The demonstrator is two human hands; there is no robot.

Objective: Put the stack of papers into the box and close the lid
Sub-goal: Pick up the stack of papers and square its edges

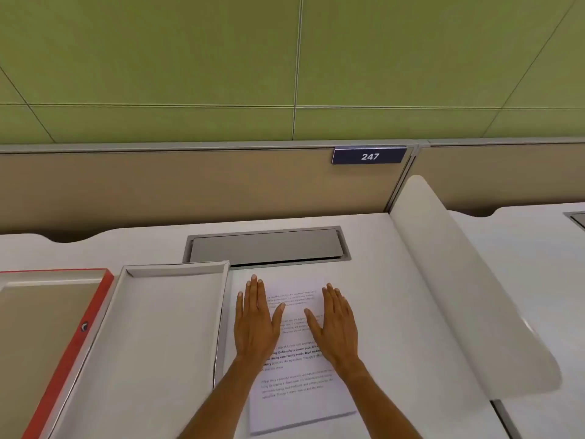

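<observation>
My 2 hands lie flat, fingers spread, gripping nothing: left hand (255, 324) and right hand (336, 327) press palms-down on the stack of papers (299, 400), which sits on the white desk (395, 312) just right of the open box (164, 337). Box's red-edged lid (60, 353) lies on its far-left side. Farther back: grey cable hatch (266, 247), then tan partition w/ sign "247" (369, 156).

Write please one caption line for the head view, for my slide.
Both hands, left hand and right hand, rest flat on the stack of papers beside the open white box.
</observation>
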